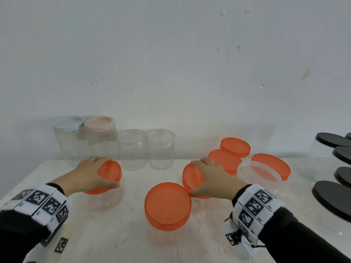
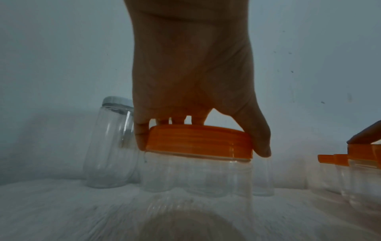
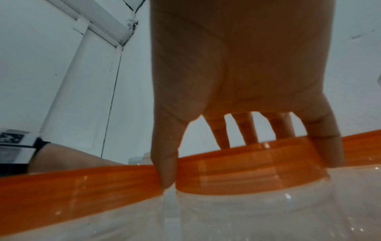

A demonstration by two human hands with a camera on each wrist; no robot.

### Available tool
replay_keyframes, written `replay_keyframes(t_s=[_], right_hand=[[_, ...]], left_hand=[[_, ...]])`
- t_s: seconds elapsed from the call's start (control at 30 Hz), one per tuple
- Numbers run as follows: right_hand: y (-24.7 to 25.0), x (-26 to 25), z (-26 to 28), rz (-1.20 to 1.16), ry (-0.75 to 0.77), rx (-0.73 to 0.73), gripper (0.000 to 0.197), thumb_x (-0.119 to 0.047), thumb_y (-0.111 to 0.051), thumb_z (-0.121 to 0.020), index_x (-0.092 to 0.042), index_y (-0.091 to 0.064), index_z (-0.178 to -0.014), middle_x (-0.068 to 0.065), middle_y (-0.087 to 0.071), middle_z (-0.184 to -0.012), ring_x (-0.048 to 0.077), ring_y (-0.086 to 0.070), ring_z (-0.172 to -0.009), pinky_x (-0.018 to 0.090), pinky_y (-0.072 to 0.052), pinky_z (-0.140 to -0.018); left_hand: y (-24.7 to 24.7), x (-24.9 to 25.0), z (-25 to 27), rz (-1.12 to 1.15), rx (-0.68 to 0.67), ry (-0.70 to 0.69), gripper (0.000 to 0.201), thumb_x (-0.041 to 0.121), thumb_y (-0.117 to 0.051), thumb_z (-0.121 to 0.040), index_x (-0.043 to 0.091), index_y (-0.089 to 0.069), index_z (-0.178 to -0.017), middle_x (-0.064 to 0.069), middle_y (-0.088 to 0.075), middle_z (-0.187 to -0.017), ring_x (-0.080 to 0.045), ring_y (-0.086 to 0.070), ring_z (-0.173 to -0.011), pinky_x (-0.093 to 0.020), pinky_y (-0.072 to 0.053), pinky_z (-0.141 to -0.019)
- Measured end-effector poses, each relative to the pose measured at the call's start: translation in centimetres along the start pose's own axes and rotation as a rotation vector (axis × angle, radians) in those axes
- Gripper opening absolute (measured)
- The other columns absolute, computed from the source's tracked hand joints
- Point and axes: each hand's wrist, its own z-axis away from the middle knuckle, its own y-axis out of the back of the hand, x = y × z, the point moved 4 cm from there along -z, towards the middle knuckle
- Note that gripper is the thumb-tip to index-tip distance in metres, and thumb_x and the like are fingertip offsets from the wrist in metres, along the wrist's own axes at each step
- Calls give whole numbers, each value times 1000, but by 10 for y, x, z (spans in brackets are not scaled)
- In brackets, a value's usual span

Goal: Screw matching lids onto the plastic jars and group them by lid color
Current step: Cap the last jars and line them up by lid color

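Note:
My left hand [image 1: 91, 173] grips the orange lid [image 1: 111, 171] of a clear jar [image 1: 106, 200] at the table's left; the left wrist view shows fingers and thumb [image 2: 259, 140] curled round that lid [image 2: 198, 140]. My right hand [image 1: 210, 179] grips the orange lid [image 1: 191, 177] of a second clear jar in the middle; fingers wrap its rim [image 3: 247, 171] in the right wrist view. A third orange-lidded jar [image 1: 168, 204] stands in front, touching the right thumb. More orange-lidded jars [image 1: 235, 147] cluster behind the right hand.
Against the wall stand a blue-lidded jar [image 1: 69, 137], a pink-lidded jar [image 1: 100, 135] and two clear jars without lids [image 1: 133, 149]. An open clear jar [image 1: 258, 175] sits right of my right hand. Black-lidded jars [image 1: 334, 198] line the right edge.

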Motion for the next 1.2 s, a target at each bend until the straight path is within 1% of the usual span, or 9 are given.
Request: replay_keyframes(t_s=[0.2, 0.3, 0.4, 0.53, 0.73, 0.87, 1.0, 1.1, 1.2], right_hand=[[6, 5, 3, -77, -7, 39, 91, -52, -69, -78, -26, -20, -151, -1, -17, -155, 24, -19, -141, 43, -29, -112], [32, 23, 21, -170, -72, 279, 77, -45, -68, -82, -23, -33, -147, 2, -29, -151, 22, -27, -137, 37, -28, -110], [54, 52, 41, -128, -278, 448, 71, -46, -67, -82, -20, -41, -142, 8, -38, -142, 28, -36, -129, 40, -33, -103], [48, 86, 49, 10, -553, 261, 78, -57, -64, -78, -27, -33, -143, 11, -36, -138, 36, -33, -130, 46, -32, -105], [42, 92, 50, -56, -642, 167, 89, -52, -75, -68, -26, -32, -141, 11, -41, -132, 36, -37, -125, 42, -36, -96], [70, 66, 55, 16, -598, 210, 89, -53, -76, -65, -26, -36, -139, 7, -35, -117, 34, -38, -114, 39, -35, -83], [124, 17, 52, 119, -470, 366, 91, -58, -73, -61, -29, -36, -139, 10, -36, -129, 35, -32, -121, 43, -31, -81], [152, -23, 27, 44, -296, 462, 91, -60, -72, -60, -27, -38, -139, 8, -36, -128, 32, -31, -121, 42, -29, -80], [155, -59, -19, -115, -109, 497, 86, -56, -74, -68, -27, -38, -141, 5, -36, -132, 29, -31, -125, 39, -34, -85]], left_hand=[[-4, -9, -1, 59, 56, -39, 107, 65, -78, -60, 35, -28, -148, 4, -30, -149, -24, -27, -137, -43, -33, -110], [-6, -11, -1, 89, 67, -60, 106, 66, -78, -60, 36, -28, -148, 5, -31, -147, -23, -26, -136, -44, -34, -109], [-7, -11, -1, 94, 77, -65, 104, 65, -78, -60, 36, -29, -147, 5, -31, -147, -24, -26, -136, -44, -34, -108], [-9, -12, 0, 97, 84, -71, 106, 66, -77, -60, 35, -27, -148, 4, -30, -148, -25, -24, -137, -46, -34, -108], [-9, -10, 2, 109, 93, -83, 107, 67, -76, -60, 32, -27, -149, 5, -30, -148, -23, -23, -137, -44, -32, -110], [-9, -9, 4, 142, 91, -93, 106, 66, -76, -62, 32, -26, -149, 7, -29, -148, -21, -22, -138, -42, -32, -109], [-9, -7, 7, 183, 99, -109, 104, 64, -78, -64, 29, -28, -149, 7, -29, -149, -20, -24, -138, -39, -31, -110], [-8, -6, 9, 219, 109, -121, 105, 64, -78, -63, 29, -29, -148, 8, -30, -148, -18, -26, -136, -37, -33, -109], [-9, -6, 10, 219, 110, -118, 106, 65, -77, -62, 29, -28, -148, 9, -29, -149, -16, -26, -136, -36, -33, -109]])
